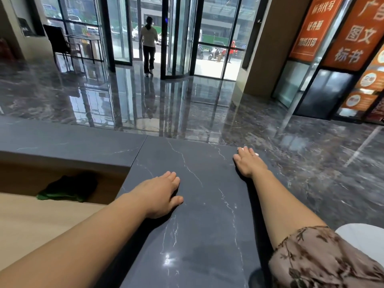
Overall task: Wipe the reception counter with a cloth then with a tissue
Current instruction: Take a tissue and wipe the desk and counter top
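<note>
Right sleeve: a brown floral-patterned fabric sleeve covers the upper arm at the near right corner.
Counter: the dark grey stone reception counter with thin white veins runs forward from the viewer; a glossy patch shows on its near part.
Left hand: the left hand lies palm down on the counter's left part, fingers loosely together, holding nothing.
Cloth: a crumpled green cloth lies on the lower pale wooden desk, under the counter's raised ledge, well apart from both hands.
Right hand: the right hand presses flat near the counter's far right edge, on top of a white tissue, only slivers of which show past the fingertips.
Beyond: a polished dark marble floor, glass entrance doors, and a person walking out.
</note>
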`<state>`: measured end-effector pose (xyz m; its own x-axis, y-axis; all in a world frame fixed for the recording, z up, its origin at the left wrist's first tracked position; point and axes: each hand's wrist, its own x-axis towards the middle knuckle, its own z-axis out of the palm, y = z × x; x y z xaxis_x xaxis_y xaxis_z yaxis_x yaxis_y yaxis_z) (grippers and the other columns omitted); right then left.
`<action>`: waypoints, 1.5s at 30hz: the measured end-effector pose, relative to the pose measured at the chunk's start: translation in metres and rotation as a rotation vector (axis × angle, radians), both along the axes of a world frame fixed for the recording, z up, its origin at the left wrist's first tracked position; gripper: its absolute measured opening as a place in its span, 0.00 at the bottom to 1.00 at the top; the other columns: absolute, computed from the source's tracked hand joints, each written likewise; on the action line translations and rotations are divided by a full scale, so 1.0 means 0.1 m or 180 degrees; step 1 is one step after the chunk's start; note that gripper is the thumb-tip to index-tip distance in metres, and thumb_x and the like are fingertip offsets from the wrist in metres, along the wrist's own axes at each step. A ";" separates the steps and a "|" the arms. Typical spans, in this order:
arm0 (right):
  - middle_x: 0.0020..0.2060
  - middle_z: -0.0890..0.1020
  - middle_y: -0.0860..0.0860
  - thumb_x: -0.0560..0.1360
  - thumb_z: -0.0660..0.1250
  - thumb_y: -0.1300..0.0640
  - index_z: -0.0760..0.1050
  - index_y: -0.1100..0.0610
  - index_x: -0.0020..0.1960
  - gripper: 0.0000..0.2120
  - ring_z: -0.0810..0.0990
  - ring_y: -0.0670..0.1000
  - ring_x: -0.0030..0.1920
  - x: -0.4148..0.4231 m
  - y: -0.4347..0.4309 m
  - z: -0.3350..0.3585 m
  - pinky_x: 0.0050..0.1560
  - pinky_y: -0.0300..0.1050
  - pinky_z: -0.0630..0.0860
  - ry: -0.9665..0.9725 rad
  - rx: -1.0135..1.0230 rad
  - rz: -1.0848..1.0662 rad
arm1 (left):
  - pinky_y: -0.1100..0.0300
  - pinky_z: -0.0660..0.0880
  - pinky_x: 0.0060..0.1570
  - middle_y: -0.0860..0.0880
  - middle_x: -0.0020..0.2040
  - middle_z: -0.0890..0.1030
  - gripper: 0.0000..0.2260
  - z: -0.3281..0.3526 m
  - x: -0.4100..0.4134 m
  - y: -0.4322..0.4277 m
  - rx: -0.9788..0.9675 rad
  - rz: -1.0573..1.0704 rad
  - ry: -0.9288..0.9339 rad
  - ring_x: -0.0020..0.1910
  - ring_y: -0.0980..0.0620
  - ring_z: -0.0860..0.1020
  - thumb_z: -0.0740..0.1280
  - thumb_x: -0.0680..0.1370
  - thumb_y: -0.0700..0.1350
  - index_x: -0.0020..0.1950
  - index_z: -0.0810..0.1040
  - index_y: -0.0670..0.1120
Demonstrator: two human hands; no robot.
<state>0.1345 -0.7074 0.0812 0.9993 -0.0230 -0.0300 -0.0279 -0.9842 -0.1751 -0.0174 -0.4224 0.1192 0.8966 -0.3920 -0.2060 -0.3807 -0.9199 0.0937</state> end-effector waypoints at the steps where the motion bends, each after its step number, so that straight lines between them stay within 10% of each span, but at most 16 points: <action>1: 0.74 0.60 0.57 0.81 0.45 0.51 0.59 0.60 0.73 0.24 0.55 0.55 0.74 0.04 0.00 0.00 0.73 0.54 0.55 -0.0020 0.0004 -0.0104 | 0.55 0.56 0.74 0.47 0.78 0.55 0.27 0.00 0.01 0.00 -0.0002 -0.0003 0.0000 0.77 0.50 0.50 0.54 0.82 0.56 0.76 0.56 0.43; 12: 0.54 0.69 0.52 0.80 0.48 0.53 0.65 0.57 0.53 0.10 0.66 0.55 0.60 -0.54 -0.09 0.06 0.60 0.50 0.64 -0.0085 0.0138 -0.0004 | 0.55 0.68 0.55 0.47 0.60 0.68 0.20 0.03 0.04 0.00 0.0136 -0.0010 0.0047 0.62 0.47 0.71 0.56 0.80 0.57 0.63 0.67 0.44; 17: 0.67 0.65 0.53 0.82 0.49 0.53 0.62 0.58 0.69 0.18 0.61 0.54 0.70 -1.25 -0.18 0.04 0.64 0.50 0.62 -0.0180 0.0113 0.0382 | 0.53 0.67 0.60 0.45 0.65 0.68 0.21 0.04 0.03 -0.04 0.0236 0.0004 0.0015 0.68 0.45 0.67 0.55 0.81 0.57 0.65 0.67 0.42; 24: 0.59 0.74 0.60 0.81 0.52 0.55 0.71 0.58 0.51 0.11 0.72 0.59 0.52 -1.29 -0.10 0.30 0.48 0.48 0.66 0.0113 0.0088 -0.0058 | 0.52 0.67 0.61 0.44 0.64 0.69 0.18 0.00 -0.07 -0.09 0.0207 0.0200 -0.0033 0.67 0.45 0.68 0.54 0.82 0.53 0.64 0.67 0.41; 34: 0.57 0.73 0.57 0.78 0.61 0.60 0.79 0.56 0.57 0.11 0.71 0.60 0.60 -0.91 -0.15 0.15 0.56 0.47 0.69 -0.0644 0.0207 -0.0449 | 0.51 0.69 0.62 0.45 0.64 0.68 0.19 -0.10 -0.02 0.04 0.0090 0.0025 -0.0123 0.69 0.45 0.67 0.54 0.82 0.55 0.66 0.66 0.43; 45: 0.47 0.76 0.55 0.74 0.60 0.65 0.75 0.57 0.41 0.07 0.73 0.59 0.50 -2.06 -0.18 0.10 0.40 0.43 0.62 -0.0872 0.0190 -0.0304 | 0.50 0.69 0.62 0.45 0.64 0.69 0.17 -0.10 -0.21 -0.03 0.0104 0.0203 -0.0261 0.66 0.46 0.68 0.52 0.83 0.51 0.65 0.66 0.42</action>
